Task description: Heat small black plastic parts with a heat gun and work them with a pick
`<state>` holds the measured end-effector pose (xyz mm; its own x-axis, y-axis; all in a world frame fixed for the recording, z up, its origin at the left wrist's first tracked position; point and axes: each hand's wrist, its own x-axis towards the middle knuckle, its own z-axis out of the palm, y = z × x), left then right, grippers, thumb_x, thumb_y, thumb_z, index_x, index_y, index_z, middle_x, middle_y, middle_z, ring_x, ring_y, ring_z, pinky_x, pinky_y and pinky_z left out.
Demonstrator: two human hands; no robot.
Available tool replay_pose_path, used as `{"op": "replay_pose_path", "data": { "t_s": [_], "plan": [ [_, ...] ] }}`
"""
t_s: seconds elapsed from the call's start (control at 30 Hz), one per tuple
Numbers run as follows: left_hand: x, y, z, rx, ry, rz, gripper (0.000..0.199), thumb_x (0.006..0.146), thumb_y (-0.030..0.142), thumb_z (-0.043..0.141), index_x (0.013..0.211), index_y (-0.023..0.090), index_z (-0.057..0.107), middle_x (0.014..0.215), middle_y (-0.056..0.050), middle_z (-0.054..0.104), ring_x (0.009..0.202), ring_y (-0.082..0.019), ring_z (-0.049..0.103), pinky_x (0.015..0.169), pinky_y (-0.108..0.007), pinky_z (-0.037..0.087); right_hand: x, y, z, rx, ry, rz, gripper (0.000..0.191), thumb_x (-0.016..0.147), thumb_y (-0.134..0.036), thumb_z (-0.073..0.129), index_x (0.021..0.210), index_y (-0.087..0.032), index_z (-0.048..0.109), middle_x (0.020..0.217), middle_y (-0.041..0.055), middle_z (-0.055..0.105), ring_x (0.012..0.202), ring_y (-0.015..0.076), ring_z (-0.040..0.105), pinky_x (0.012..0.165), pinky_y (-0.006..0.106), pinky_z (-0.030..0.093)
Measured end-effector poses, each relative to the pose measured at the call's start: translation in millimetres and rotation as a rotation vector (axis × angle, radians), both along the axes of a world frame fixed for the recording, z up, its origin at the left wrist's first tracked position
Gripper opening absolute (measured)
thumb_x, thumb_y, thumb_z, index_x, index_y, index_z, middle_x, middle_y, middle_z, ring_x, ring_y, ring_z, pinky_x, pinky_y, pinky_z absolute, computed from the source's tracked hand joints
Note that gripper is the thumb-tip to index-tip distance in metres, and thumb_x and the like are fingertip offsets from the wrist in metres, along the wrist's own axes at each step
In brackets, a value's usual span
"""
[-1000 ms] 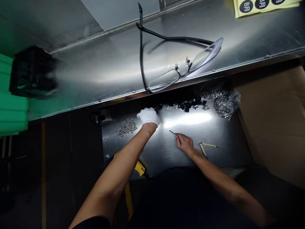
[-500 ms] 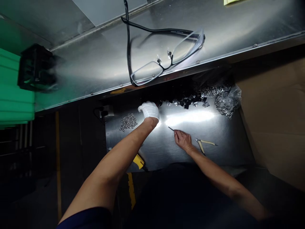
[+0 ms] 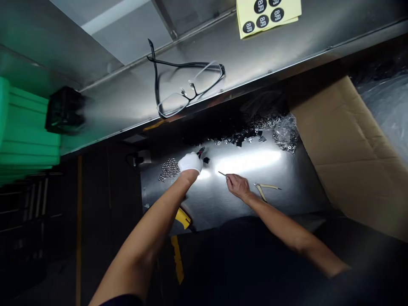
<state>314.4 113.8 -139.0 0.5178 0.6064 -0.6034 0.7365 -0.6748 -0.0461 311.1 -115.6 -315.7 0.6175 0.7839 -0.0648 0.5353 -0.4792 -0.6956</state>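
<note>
Both your hands, the white-gloved left hand (image 3: 190,163) and the bare right hand (image 3: 238,187), were over the steel desk (image 3: 216,199). Your left fingers were bunched together, touching a small dark piece with a red mark (image 3: 201,151); whether they gripped it, you could not tell. A loose black part (image 3: 206,160) lay just beside them. Your right fingers (image 3: 230,179) were pinched on a thin steel pick (image 3: 222,174), with cream-handled side cutters (image 3: 264,190) near that hand. Small steel rings (image 3: 168,169) lay scattered beyond your left hand, while black clips (image 3: 239,139) ran along the desk's far side toward a plastic bag of metal parts (image 3: 287,134). Eyeglasses (image 3: 191,91) lay on the steel shelf (image 3: 255,55) above.
</note>
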Motion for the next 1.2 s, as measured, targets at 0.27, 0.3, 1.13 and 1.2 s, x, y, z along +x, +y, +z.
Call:
{"op": "replay_pose_path", "data": {
  "t_s": [0.27,0.3,1.13,1.2],
  "plan": [
    [-120,-51,22.9,-0.242,-0.218,0.465,0.038,0.098,0.046,0.054,0.116,0.017,0.072,0.103,-0.015,0.077,0.101,-0.033,0.072,0.088,-0.043,0.055,5,34,30.9,0.008,-0.072,0.025,0.037,0.101,-0.036,0.066,0.134,-0.022,0.063,0.142,0.0117,0.061,0.121,0.0293,0.064,0.101,0.053,0.055],
    [-134,-61,25.6,-0.316,-0.263,0.513,0.037,0.098,0.045,0.053,0.115,0.017,0.071,0.1,-0.013,0.077,0.098,-0.031,0.073,0.085,-0.04,0.055,11,49,35.0,0.011,-0.068,0.051,0.039,0.101,-0.036,0.067,0.137,-0.023,0.062,0.145,0.012,0.059,0.123,0.03,0.063,0.102,0.054,0.055],
    [-280,-154,108.5,-1.547,-0.925,1.107,0.05,0.095,0.051,0.068,0.131,0.017,0.062,0.101,-0.01,0.064,0.089,-0.021,0.066,0.069,-0.032,0.061,-53,27,225.8,0.338,1.142,0.181,0.036,0.101,-0.049,0.062,0.121,-0.021,0.072,0.13,0.0107,0.073,0.097,0.0229,0.075,0.085,0.044,0.065],
    [-279,-152,114.2,-1.539,-0.933,1.071,0.05,0.095,0.051,0.068,0.131,0.017,0.062,0.102,-0.01,0.063,0.09,-0.022,0.066,0.07,-0.033,0.061,-57,23,241.5,0.389,1.17,0.179,0.028,0.098,-0.047,0.068,0.115,-0.026,0.077,0.126,0.0078,0.076,0.096,0.0231,0.076,0.086,0.044,0.065]
  ]
}}
